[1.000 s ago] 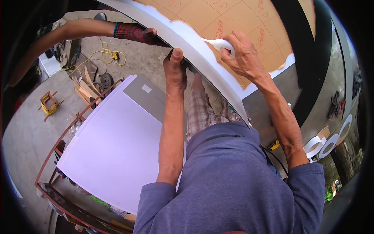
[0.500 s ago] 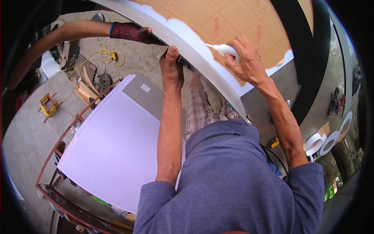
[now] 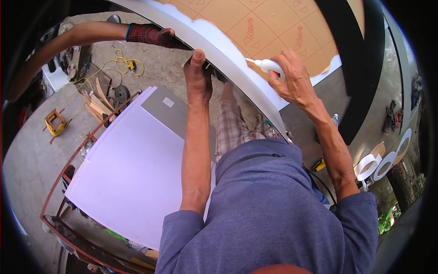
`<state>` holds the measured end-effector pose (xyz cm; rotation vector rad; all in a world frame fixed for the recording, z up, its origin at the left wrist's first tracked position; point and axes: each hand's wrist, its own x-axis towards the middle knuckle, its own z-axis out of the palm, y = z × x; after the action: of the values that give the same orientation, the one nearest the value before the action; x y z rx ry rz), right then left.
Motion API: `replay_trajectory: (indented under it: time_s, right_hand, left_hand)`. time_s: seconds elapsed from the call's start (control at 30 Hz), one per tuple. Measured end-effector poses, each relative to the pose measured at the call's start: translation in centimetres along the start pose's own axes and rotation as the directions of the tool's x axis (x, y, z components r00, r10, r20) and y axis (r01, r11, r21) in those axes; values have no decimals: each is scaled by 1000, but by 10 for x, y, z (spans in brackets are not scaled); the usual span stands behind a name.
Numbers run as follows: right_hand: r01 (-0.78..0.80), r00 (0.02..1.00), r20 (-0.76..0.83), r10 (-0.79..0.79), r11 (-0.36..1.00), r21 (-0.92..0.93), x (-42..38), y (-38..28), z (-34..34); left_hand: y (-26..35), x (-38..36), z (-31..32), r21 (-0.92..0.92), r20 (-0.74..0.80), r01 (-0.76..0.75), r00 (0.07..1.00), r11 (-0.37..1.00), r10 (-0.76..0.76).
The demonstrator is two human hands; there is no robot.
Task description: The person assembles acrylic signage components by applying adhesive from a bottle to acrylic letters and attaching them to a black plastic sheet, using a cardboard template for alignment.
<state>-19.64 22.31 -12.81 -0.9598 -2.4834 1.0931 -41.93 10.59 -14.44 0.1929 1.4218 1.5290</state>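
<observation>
My right hand (image 3: pixel 293 77) is wrapped around a small white squeeze bottle (image 3: pixel 270 66) with a thin nozzle. The nozzle points left, its tip at the inner side of a curved grey strip (image 3: pixel 237 75). That strip runs along the edge of a white panel, partly covered with brown printed protective paper (image 3: pixel 278 32). My left hand (image 3: pixel 198 75) grips the strip's outer edge, thumb on top and fingers hidden beneath. Farther left, another person's gloved hand (image 3: pixel 153 35) also holds this edge.
Large white sheets (image 3: pixel 132 169) lie at left beside a rusty metal frame (image 3: pixel 57 189). A yellow cord (image 3: pixel 119 61) and wood scraps (image 3: pixel 98 102) are on the floor. A wide black curved band (image 3: pixel 365 77) stands at right, near white rings (image 3: pixel 367 166).
My right hand and the bottle have shifted slightly right and down along the strip. My left hand and the gloved hand keep their hold on the edge.
</observation>
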Motion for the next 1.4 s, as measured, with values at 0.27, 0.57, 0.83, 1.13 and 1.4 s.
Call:
replay_trajectory:
  time_s: [0.27, 0.57, 0.83, 1.13, 1.4]
  right_hand:
    - [-444, 875, 60, 481, 747, 496, -17, 17, -13]
    - [-79, 847, -264, 461, 601, 795, 9, 99, 5]
    - [-110, 850, -370, 374, 814, 570, 13, 116, 18]
    - [-186, 974, -30, 224, 869, 458, 14, -8, 15]
    - [-247, 896, 443, 29, 861, 444, 146, -59, 37]
  left_hand:
    - [-8, 3, -6, 6, -24, -2, 1000, 1000, 2]
    - [0, -3, 4, 10, -35, -4, 999, 1000, 5]
    - [-13, 6, -4, -102, -137, -24, 991, 995, 10]
    - [-11, 6, -5, -4, -153, -11, 988, 1000, 10]
    - [-13, 8, -5, 15, -139, -99, 985, 995, 100]
